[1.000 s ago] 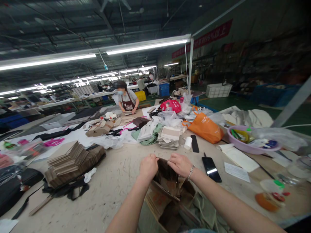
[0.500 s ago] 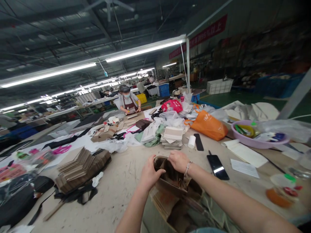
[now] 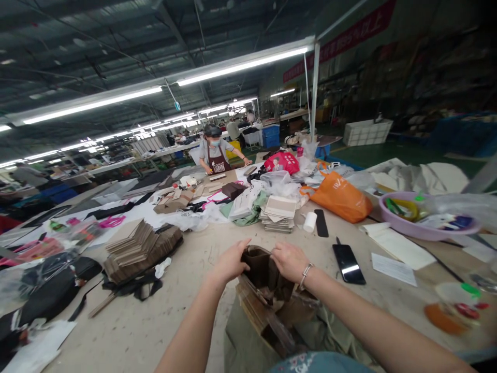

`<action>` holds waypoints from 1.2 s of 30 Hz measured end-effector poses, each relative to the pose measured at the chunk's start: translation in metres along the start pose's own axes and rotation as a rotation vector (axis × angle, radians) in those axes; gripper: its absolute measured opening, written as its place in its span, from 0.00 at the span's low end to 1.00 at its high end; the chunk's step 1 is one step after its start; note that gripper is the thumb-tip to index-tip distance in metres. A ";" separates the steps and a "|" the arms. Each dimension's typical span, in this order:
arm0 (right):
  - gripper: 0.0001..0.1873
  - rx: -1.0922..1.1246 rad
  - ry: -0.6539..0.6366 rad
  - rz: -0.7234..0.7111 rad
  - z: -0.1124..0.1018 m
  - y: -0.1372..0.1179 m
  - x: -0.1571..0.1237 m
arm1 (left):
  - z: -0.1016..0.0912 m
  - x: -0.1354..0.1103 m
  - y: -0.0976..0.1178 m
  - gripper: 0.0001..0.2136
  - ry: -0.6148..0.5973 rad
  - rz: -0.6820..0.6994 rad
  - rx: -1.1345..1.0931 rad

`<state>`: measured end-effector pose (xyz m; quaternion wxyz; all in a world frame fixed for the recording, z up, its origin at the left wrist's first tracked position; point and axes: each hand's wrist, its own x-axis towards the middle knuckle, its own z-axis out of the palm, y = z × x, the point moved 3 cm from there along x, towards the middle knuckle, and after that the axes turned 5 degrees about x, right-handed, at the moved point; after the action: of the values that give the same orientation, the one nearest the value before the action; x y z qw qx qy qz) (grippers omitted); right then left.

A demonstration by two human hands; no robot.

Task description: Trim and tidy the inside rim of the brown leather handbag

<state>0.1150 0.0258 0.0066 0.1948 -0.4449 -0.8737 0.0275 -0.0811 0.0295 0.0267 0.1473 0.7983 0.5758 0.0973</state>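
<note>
A brown fabric bag (image 3: pixel 259 269) is held mouth up near the table's front edge, and I can see down into its dark inside. My left hand (image 3: pixel 230 261) grips the left side of the rim, thumb toward the opening. On the opposite side my right hand (image 3: pixel 290 261), with a bracelet at the wrist, has its fingers closed on the edge. Below the bag, close to my body, lie brown layered pieces (image 3: pixel 252 308) and olive-green cloth (image 3: pixel 238 336), partly hidden by the bag and my arms.
Left of my hands is a stack of folded brown pieces (image 3: pixel 135 248). Ahead are stacked beige panels (image 3: pixel 278 212), a white roll (image 3: pixel 309 221) and an orange bag (image 3: pixel 337 197). A phone (image 3: pixel 348 264) and a purple basin (image 3: pixel 430 230) lie right. Across the table a co-worker (image 3: pixel 217 153) stands.
The bag's mouth is spread wider, with my left hand shifted left and slightly down. My view has turned a little left. The co-worker's arm now reaches out to the side.
</note>
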 end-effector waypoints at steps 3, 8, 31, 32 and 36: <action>0.13 -0.015 0.006 0.011 0.001 0.007 -0.002 | 0.004 0.004 0.022 0.25 0.142 0.136 -0.011; 0.14 -0.027 0.014 -0.007 0.002 0.006 -0.005 | 0.008 0.014 0.022 0.05 0.107 0.162 0.057; 0.17 -0.038 0.027 -0.075 0.003 -0.007 -0.006 | 0.018 0.017 0.014 0.08 0.235 0.012 0.143; 0.17 -0.041 0.020 -0.063 0.003 -0.007 -0.006 | 0.019 0.018 0.014 0.08 0.240 0.011 0.144; 0.19 -0.036 -0.041 -0.025 0.000 -0.009 -0.005 | 0.020 0.018 0.012 0.09 0.259 0.005 0.147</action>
<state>0.1109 0.0166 0.0073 0.1692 -0.4367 -0.8834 0.0182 -0.0582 0.0406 0.0122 0.0127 0.7892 0.5936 0.1572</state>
